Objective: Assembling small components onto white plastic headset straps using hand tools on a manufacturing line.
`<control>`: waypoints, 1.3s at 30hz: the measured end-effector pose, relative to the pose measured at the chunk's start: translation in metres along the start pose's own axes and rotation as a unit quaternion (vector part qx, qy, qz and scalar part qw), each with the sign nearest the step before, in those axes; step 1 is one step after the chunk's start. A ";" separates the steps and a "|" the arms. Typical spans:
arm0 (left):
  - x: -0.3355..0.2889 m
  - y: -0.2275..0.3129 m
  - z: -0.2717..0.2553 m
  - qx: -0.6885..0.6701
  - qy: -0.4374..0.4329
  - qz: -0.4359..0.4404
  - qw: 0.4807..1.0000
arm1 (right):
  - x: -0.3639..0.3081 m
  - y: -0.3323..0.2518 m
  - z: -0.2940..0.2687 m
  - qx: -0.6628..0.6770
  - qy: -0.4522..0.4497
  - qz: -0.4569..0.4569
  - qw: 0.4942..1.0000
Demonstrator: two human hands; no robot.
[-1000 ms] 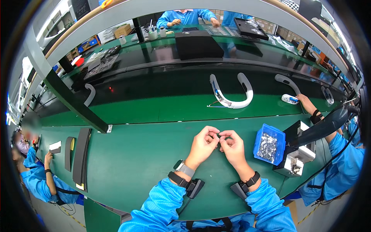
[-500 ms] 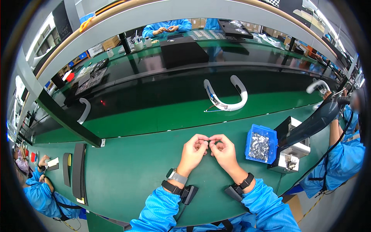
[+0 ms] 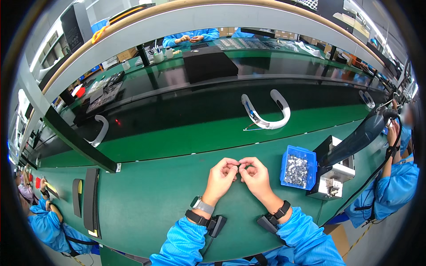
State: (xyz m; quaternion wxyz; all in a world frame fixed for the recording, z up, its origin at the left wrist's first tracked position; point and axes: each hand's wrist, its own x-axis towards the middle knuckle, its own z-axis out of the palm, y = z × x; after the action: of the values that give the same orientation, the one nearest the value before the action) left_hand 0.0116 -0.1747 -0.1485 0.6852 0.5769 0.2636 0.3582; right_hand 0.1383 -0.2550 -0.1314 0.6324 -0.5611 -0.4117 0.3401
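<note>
My left hand and my right hand meet fingertip to fingertip over the green work surface. Both are closed, with thumbs and index fingers pinched together. Whatever sits between the fingertips is too small and too covered to make out. To the right of my right hand stands a blue plastic bin holding many small metallic and dark parts. Beyond my hands, a white U-shaped plastic piece with thin wires showing lies on the black and green belt.
A metal bench device with a dark arm stands right of the bin. Dark strips lie at left. A slanted post rises at far left. Another curved white piece rests on the belt. Co-workers sit at both sides and across.
The U-shaped piece and the left curved piece have shifted slightly right along the belt. My hands stay together in nearly the same place. The co-worker at right has raised their hands.
</note>
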 end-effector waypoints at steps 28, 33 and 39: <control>0.001 -0.003 0.004 0.003 -0.003 0.005 1.000 | 0.000 0.003 -0.005 -0.008 -0.011 0.018 1.000; 0.001 -0.004 0.001 -0.001 -0.010 0.012 1.000 | 0.000 0.001 -0.004 -0.011 -0.009 0.019 1.000; 0.000 -0.005 0.001 -0.009 -0.015 0.019 1.000 | 0.001 0.005 -0.006 -0.019 -0.019 0.020 0.999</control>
State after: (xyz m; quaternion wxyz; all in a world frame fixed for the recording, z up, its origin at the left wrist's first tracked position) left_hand 0.0136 -0.1757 -0.1526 0.6872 0.5808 0.2396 0.3646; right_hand 0.1440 -0.2562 -0.1368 0.6068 -0.5743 -0.4188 0.3557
